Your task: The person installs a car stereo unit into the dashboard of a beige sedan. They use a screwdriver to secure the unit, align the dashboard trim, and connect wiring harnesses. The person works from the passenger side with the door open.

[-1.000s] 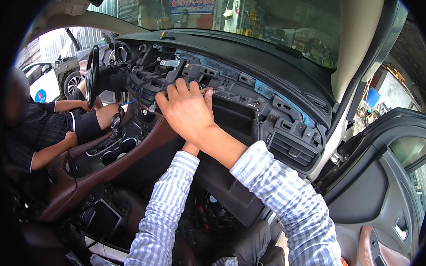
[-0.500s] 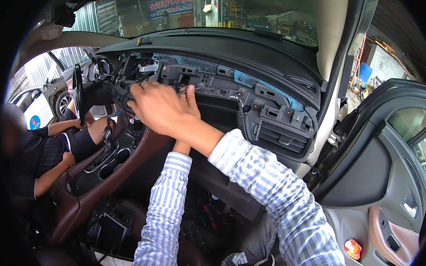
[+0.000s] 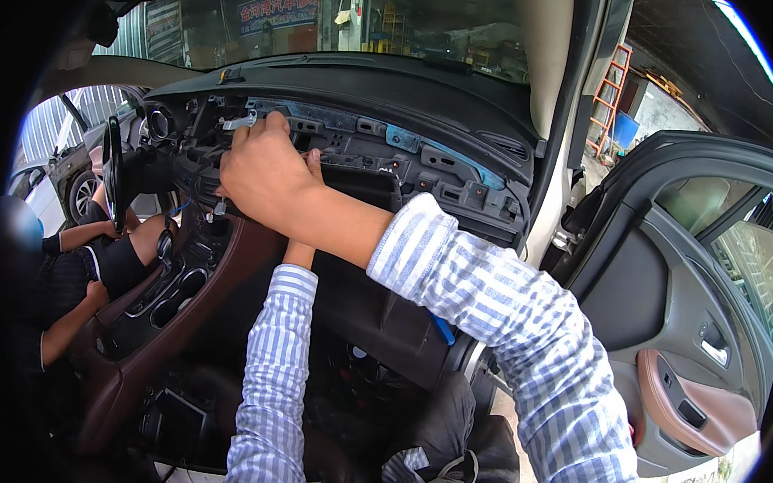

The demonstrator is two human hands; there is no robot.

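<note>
Dashboard frame [image 3: 371, 143] with bare brackets and a bluish strip showing lies ahead of the person, below the windshield, its middle-left stretch under both hands. Nearest, grey trousers [image 3: 433, 428] show at the lower edge, and two striped sleeves [image 3: 273, 375] reach forward, the right one crossing toward the left. A blue object [image 3: 444, 329] shows just beside the right sleeve. The left hand [image 3: 314, 161] is mostly hidden behind the right wrist, one digit showing; I cannot tell its grip. The right hand [image 3: 264, 167] bends over the frame with curled fingers, but whether its grip holds anything is hidden. Left of them runs a maroon-sided console [image 3: 201, 275] with a gear lever [image 3: 166, 246]; beyond it a person in dark clothes [image 3: 61, 277] sits near the steering wheel [image 3: 112, 175]. To the right, a car door [image 3: 620, 293] stands ajar; farther off are an orange ladder [image 3: 610, 100] and a blue container [image 3: 624, 130].
</note>
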